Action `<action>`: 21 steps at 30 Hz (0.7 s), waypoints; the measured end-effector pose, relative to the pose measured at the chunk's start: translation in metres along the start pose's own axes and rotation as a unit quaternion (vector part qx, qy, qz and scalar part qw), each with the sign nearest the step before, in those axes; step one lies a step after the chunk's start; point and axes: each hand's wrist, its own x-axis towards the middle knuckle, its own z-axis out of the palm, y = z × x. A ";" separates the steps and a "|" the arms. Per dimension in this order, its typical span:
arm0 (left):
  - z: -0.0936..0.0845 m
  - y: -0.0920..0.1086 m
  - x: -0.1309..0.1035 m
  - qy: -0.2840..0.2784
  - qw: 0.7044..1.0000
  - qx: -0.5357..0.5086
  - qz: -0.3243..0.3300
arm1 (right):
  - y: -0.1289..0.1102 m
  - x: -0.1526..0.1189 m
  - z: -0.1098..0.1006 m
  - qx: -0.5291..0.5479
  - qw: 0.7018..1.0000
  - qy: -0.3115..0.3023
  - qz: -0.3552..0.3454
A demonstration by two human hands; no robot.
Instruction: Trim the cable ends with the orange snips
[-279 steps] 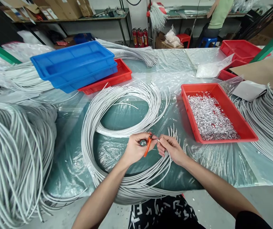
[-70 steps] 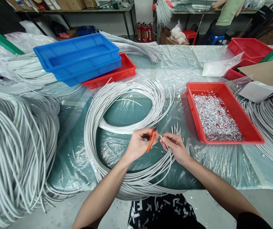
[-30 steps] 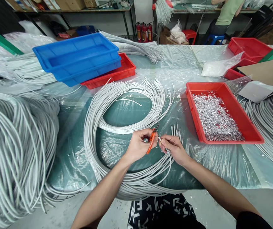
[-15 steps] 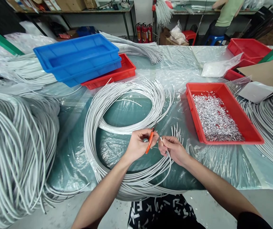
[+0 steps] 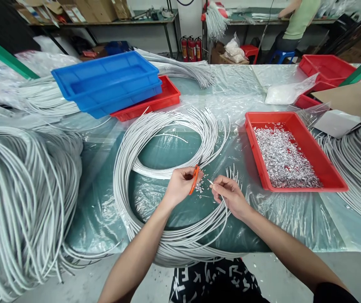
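Note:
My left hand [image 5: 179, 186] is closed around orange-handled scissors [image 5: 194, 179], whose dark blades point away from me over the coil. Across a small gap, my right hand [image 5: 231, 197] pinches the end of a grey-white cable [image 5: 225, 207], its pale tip sticking out toward the left hand. That cable runs down into a large coil of cables [image 5: 122, 185] lying under both hands. Small clippings [image 5: 200, 186] are scattered on the plastic-covered table between the hands. Beside the right hand, several cut cable ends [image 5: 234, 173] stick up.
A red tray [image 5: 328, 179] with small shiny metallic pieces stands to the right. Stacked blue trays [image 5: 104, 84] rest on a red tray [image 5: 170, 94] at back left. Big cable bundles [image 5: 25, 202] lie on the left and right. A person [image 5: 300, 25] sits in the background.
My left hand has drawn back slightly left with the scissors, widening the gap to the cable end. The clippings between the hands show more plainly. My right hand keeps its pinch.

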 end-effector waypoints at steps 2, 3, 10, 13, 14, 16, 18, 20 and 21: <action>-0.001 -0.002 0.002 0.003 1.000 0.004 -0.004 | -0.001 0.000 0.000 -0.003 1.000 0.010 0.004; -0.002 -0.003 0.003 0.007 1.000 0.004 -0.004 | -0.002 0.001 0.000 -0.005 1.000 0.016 0.006; -0.005 -0.006 0.005 0.021 1.000 0.000 0.002 | -0.003 0.002 -0.001 -0.007 0.999 0.038 0.001; -0.004 0.000 0.004 0.029 1.000 -0.008 0.001 | -0.001 0.003 -0.002 -0.028 0.999 0.041 -0.002; -0.004 0.001 0.003 0.028 1.000 -0.012 -0.001 | 0.000 0.003 -0.002 -0.043 0.998 0.040 -0.009; -0.003 0.004 0.001 0.011 1.000 -0.023 -0.007 | 0.000 0.003 -0.003 -0.083 0.995 0.035 -0.031; -0.002 0.006 -0.001 -0.024 0.999 -0.034 -0.015 | 0.000 0.003 -0.003 -0.121 0.990 0.030 -0.059; -0.001 0.006 -0.003 -0.052 0.998 -0.042 -0.020 | -0.001 0.003 -0.003 -0.141 0.986 0.029 -0.077; -0.001 0.005 -0.004 -0.058 0.997 -0.043 -0.021 | -0.001 0.003 -0.003 -0.146 0.985 0.031 -0.083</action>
